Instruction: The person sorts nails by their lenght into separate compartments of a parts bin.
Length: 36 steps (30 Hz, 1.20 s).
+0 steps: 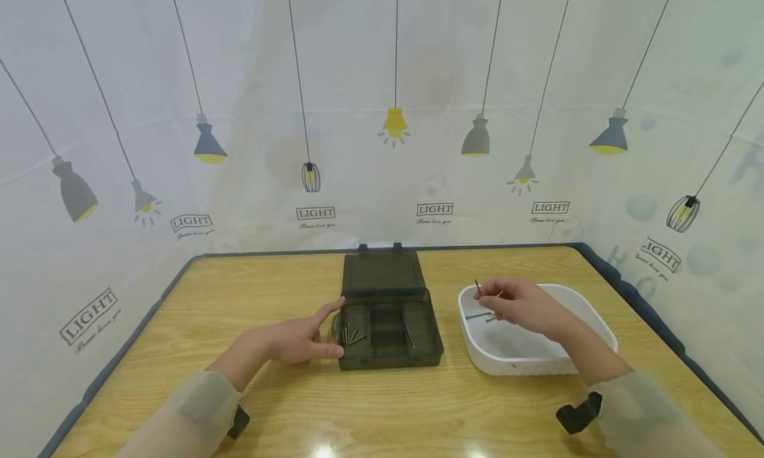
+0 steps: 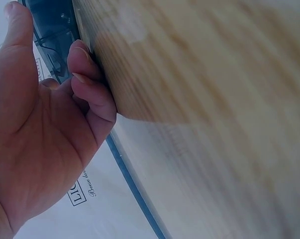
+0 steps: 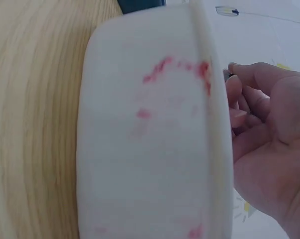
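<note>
A dark translucent plastic box (image 1: 390,360) lies with its lid (image 1: 382,272) laid back. My left hand (image 1: 298,339) touches its left side, thumb at the front corner and index finger stretched toward the hinge; the left wrist view shows the other fingers bent beside the box. Several thin metal screws (image 1: 352,337) lie in the left compartment, and one longer thin piece (image 1: 410,335) is on the right. Above the left part of a white tray (image 1: 537,366), my right hand (image 1: 519,305) pinches a screw (image 1: 477,286) between thumb and fingers. More screws (image 1: 477,316) lie below it in the tray.
The wooden table (image 1: 286,411) has a dark edge, with a printed cloth (image 1: 358,47) of lamp drawings behind it. A strip of tabletop separates the box and the tray. Reddish marks (image 3: 164,64) show on the tray's outer wall.
</note>
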Motion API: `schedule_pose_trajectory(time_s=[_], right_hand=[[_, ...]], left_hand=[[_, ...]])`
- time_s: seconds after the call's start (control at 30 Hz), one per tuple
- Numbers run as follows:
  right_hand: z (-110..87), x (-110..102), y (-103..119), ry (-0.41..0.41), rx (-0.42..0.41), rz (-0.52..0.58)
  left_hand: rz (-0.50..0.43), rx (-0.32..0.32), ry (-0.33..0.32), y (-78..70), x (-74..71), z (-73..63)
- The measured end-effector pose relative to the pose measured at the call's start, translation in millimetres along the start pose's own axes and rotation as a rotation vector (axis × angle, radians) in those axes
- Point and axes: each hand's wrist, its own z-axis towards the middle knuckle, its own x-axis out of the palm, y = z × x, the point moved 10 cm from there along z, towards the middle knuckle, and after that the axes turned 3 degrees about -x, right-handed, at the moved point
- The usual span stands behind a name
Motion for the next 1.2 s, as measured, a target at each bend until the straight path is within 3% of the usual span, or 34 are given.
schedule_pose_trajectory(time_s=[0.3,0.53,1.2], right_hand=[[20.6,21.2,22.5,0.009,-0.101,0.056],[33.4,38.1,23.4,0.043,-0.071,0.097],[48.6,76.6,39.6,0.141,-0.031,0.044]], left_hand=[[-0.003,-0.01,0.002,0.8,0.3,0.2],[0.009,-0.007,-0.001,2.0,0.2,1.1],[0.006,0.001,-0.005,2.1,-0.4,0.5]])
